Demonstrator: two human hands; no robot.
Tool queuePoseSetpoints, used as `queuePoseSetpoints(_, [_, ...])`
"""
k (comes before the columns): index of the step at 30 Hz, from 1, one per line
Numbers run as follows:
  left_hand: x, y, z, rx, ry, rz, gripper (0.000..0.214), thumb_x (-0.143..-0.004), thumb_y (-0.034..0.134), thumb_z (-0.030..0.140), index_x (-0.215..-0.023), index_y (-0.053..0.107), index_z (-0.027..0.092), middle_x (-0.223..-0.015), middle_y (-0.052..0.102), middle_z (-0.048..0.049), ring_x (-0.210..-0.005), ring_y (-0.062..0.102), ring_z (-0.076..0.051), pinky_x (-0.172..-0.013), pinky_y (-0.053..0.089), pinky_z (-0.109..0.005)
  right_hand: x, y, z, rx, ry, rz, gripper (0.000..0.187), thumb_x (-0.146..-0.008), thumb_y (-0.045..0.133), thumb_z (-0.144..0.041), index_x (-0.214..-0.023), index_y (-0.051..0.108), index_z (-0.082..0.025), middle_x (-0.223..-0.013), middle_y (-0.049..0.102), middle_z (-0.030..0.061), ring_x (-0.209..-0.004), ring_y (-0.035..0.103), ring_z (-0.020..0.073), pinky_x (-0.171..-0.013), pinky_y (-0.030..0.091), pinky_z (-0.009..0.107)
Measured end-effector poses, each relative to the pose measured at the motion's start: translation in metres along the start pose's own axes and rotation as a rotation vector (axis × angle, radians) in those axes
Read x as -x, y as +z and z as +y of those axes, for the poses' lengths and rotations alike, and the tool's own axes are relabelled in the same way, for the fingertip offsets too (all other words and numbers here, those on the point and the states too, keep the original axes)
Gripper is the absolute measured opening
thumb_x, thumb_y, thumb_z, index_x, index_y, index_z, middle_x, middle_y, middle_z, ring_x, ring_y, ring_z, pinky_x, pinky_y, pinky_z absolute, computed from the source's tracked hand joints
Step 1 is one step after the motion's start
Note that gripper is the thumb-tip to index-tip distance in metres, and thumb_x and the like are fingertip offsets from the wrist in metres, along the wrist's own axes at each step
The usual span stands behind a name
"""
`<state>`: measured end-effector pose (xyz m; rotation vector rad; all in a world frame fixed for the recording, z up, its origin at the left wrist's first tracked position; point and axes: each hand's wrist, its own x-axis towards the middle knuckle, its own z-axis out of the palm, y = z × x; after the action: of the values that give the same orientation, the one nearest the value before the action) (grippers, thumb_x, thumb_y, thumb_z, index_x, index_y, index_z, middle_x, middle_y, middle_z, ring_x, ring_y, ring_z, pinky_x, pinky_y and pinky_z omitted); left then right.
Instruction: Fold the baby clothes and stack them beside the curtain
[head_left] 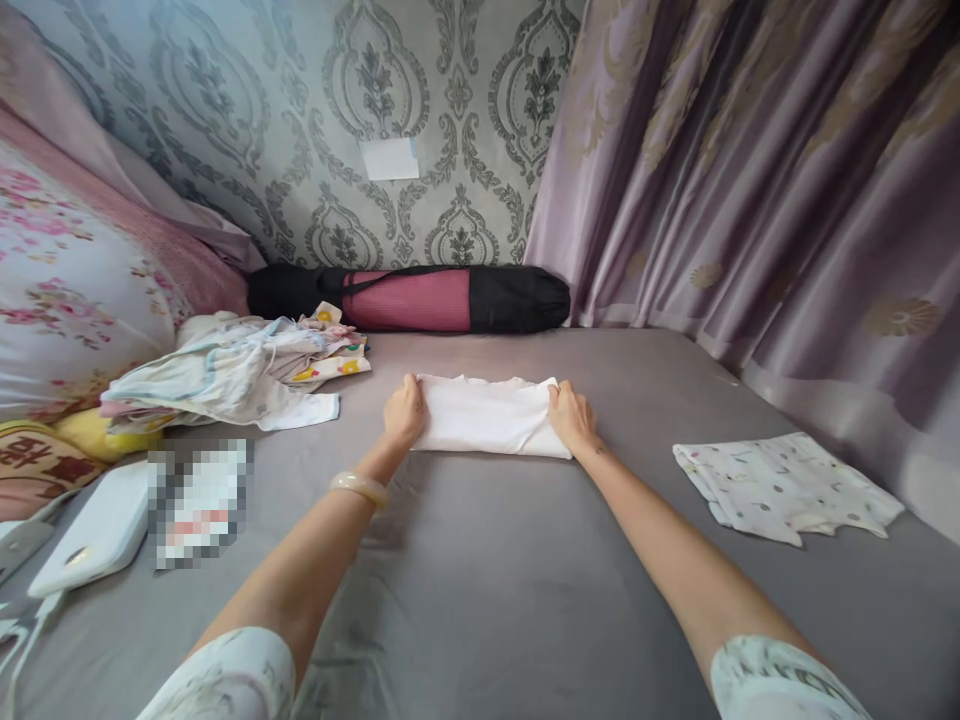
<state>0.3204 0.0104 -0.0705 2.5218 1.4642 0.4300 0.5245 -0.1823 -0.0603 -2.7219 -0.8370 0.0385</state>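
Observation:
A white garment (487,415), folded into a flat rectangle, lies on the grey bed sheet (480,560) ahead of me. My left hand (405,408) grips its left edge with curled fingers; a pale bangle sits on that wrist. At the garment's right edge my right hand (571,415) holds on with its fingers closed over the cloth. Both arms stretch straight out over the bed.
A heap of unfolded small clothes (240,375) lies at the left. A folded patterned cloth (784,485) rests at the right. A rolled pink mat in a black bag (409,298) lies against the wall. Floral pillows (67,290) and a white device (97,530) are at the left; curtains (750,170) hang at the right.

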Motion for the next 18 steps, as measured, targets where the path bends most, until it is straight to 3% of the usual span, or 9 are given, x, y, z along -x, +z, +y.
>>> queuePoseSetpoints(8, [-0.016, 0.012, -0.005, -0.021, 0.022, -0.018, 0.041, -0.099, 0.017, 0.035, -0.117, 0.048, 0.013, -0.097, 0.068, -0.0207, -0.09, 0.066, -0.032, -0.071, 0.045, -0.036, -0.011, 0.005, 0.003, 0.024, 0.03, -0.005, 0.047, -0.101, 0.018, -0.043, -0.121, 0.048, -0.013, -0.103, 0.068, 0.0179, -0.099, 0.065, 0.0281, -0.081, 0.044, 0.034])
queuePoseSetpoints(18, [-0.023, 0.02, -0.003, -0.005, -0.033, -0.04, 0.042, -0.098, 0.023, 0.035, -0.117, 0.052, 0.011, -0.1, 0.068, -0.0239, -0.093, 0.066, -0.034, -0.075, 0.045, -0.04, -0.02, 0.014, -0.001, 0.002, 0.111, 0.014, 0.046, -0.1, 0.029, -0.04, -0.118, 0.057, -0.009, -0.108, 0.067, 0.0229, -0.105, 0.064, 0.0294, -0.088, 0.044, 0.038])
